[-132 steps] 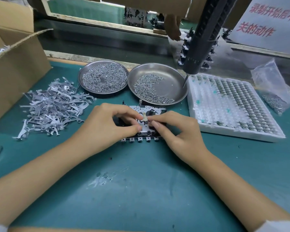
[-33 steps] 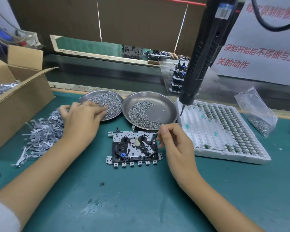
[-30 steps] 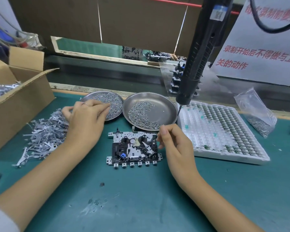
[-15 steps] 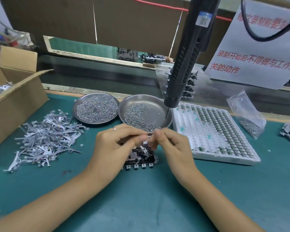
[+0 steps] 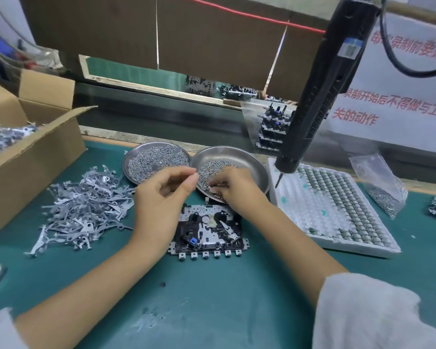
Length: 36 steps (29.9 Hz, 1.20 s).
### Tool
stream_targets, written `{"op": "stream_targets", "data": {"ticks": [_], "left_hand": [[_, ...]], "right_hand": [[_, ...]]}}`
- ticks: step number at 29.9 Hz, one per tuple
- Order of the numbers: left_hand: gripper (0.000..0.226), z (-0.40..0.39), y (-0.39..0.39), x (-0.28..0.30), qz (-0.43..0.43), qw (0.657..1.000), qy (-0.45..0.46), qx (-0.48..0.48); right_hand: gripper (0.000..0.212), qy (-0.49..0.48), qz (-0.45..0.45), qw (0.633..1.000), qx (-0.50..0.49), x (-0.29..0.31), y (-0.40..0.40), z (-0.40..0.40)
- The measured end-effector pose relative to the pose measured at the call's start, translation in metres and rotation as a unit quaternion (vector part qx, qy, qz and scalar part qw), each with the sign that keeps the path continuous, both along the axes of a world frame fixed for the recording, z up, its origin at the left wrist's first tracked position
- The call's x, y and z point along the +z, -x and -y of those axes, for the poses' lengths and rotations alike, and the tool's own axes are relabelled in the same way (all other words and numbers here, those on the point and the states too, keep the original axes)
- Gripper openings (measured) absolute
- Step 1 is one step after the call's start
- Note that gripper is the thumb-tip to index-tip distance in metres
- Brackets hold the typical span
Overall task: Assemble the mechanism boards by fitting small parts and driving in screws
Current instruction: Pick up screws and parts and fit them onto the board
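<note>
Head view: my right hand [image 5: 237,187] reaches into the screw dish [image 5: 252,161] ahead, fingertips curled among the screws [image 5: 212,170]; whether it has one, I can't tell. My left hand [image 5: 161,197] hovers, thumb meeting forefinger. The mechanism board [image 5: 209,230] lies beneath both hands. Screws are tiny, slippery: pinch by the head

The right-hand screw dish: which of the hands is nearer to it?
Right. The right hand reaches into the right screw dish, fingertips among its screws; the left hand hovers just outside its left rim.
</note>
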<state>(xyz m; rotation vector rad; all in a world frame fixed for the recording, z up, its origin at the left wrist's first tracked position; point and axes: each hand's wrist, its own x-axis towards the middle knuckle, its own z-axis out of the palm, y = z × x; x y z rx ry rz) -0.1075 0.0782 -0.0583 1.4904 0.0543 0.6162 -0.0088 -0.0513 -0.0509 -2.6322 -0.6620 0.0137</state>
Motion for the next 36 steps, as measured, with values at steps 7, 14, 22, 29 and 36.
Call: {"op": "stream_targets", "data": {"ticks": [7,14,22,29,36], "left_hand": [[0.016,0.007,0.004,-0.004,-0.009,0.999,-0.02,-0.029],[0.015,0.011,0.006,-0.005,-0.021,0.998,-0.034,-0.044],[0.014,0.013,0.01,-0.005,-0.02,0.996,-0.056,-0.06],[0.012,0.021,0.016,-0.003,-0.002,0.993,-0.048,-0.112],[0.008,0.024,0.018,-0.001,-0.009,0.991,-0.009,-0.134]], "right_hand": [[0.01,-0.113,0.04,0.992,-0.049,0.002,0.009,0.012],[0.017,-0.206,0.004,0.974,-0.089,0.001,0.009,0.023],[0.014,-0.443,-0.115,0.888,-0.042,0.006,0.041,0.04],[0.014,-0.601,-0.316,0.734,-0.01,-0.003,0.079,0.037],[0.016,-0.667,-0.358,0.653,0.025,-0.001,0.088,0.029]]}}
